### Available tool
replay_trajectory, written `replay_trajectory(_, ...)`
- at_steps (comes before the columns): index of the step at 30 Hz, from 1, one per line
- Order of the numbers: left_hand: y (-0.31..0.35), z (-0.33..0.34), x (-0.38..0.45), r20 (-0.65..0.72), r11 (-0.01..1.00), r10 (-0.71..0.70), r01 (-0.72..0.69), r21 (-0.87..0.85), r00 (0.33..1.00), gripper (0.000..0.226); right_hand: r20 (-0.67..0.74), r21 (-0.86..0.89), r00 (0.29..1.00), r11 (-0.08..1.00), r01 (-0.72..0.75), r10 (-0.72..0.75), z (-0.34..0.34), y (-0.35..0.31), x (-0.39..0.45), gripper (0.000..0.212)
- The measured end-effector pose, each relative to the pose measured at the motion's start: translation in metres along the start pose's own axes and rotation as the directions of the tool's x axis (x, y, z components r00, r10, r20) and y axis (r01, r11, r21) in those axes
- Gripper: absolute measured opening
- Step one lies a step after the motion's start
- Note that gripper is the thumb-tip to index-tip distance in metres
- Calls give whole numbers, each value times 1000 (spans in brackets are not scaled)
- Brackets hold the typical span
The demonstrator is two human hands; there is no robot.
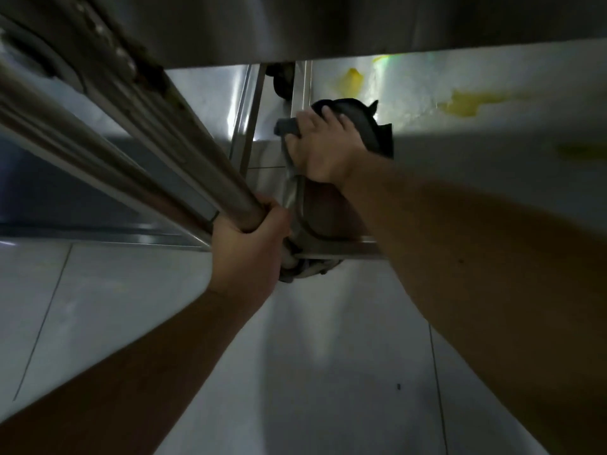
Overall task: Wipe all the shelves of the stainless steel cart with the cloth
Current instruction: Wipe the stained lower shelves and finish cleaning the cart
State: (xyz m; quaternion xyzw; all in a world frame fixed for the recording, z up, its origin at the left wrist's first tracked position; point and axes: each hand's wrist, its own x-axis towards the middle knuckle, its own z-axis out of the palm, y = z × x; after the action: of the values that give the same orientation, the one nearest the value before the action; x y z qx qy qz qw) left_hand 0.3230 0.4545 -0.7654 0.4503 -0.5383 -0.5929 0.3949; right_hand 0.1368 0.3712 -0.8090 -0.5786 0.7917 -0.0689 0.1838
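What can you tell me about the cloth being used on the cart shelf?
The cloth is dark grey to black, soft and crumpled, with pointed corners sticking out to the right. It lies bunched on the low shelf of the steel cart, near its corner post. The right hand presses down on it with spread fingers, covering much of it. Yellow smears lie on the shelf beyond it, apart from the cloth.

No readable text, label, brand, number or sign anywhere I look. Steel surfaces in upper half of frame bare of markings; floor tiles in lower half likewise. Dim, blurred view; nothing legible.
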Motion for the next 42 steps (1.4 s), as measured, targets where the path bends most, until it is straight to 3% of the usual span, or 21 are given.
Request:
replay_trajectory(3,2,0,-2,-14,1000,-26,26,-8,1000,20,-5,-64,986,984,164,-165,-4,18,-16,68)
replay_trajectory(5,0,-1,-1,-25,999,-41,42,31,999,21,-77,-92,982,982,165,-172,-11,55,-37,66)
replay_trajectory(9,-5,-5,0,-24,997,-47,49,64,999,22,-257,-48,944,973,-224,204,-39,169,-76,53)
replay_trajectory(10,-6,-5,1,-24,997,-49,50,65,999,23,-277,-29,901,935,-354,333,-44,200,-89,56)
replay_trajectory(13,-9,-7,3,-33,996,-53,55,65,998,20,-273,114,679,724,-681,681,-49,245,-120,74)
replay_trajectory(14,-10,-6,3,-34,997,-46,48,64,998,17,-241,157,631,672,-724,737,-47,242,-123,77)
replay_trajectory(16,-10,-5,3,-35,998,-22,24,64,999,18,-205,209,605,638,-741,770,-40,217,-119,78)
replay_trajectory(17,-9,-5,2,-34,998,-12,14,66,999,22,-216,212,624,660,-720,751,-35,196,-115,76)
replay_trajectory(19,-9,-5,3,-25,998,1,1,65,1000,27,-247,159,738,778,-608,628,-18,143,-108,70)
replay_trajectory(21,-9,-5,4,-15,999,-11,11,53,1000,28,-218,50,882,908,-417,417,5,81,-102,68)
replay_trajectory(23,-9,-6,4,-14,999,-26,27,27,1000,29,-122,-24,977,984,-177,173,24,25,-96,68)
replay_trajectory(25,-9,-6,4,11,1000,-12,12,16,1000,31,-37,-53,999,998,35,-37,37,-10,-93,68)
replay_trajectory(28,-6,-7,5,33,1000,6,-6,21,999,32,20,-61,987,985,160,-159,41,-10,-100,65)
replay_trajectory(32,-9,-7,8,-35,999,-16,17,27,999,25,-37,-92,992,988,121,-125,33,43,-141,70)
replay_trajectory(38,-14,-9,10,-59,998,5,-1,65,998,21,-80,-139,976,968,-210,200,-9,185,-202,79)
replay_trajectory(42,-17,-7,9,-85,998,25,-20,54,996,23,-131,-107,911,908,-406,392,-14,202,-220,77)
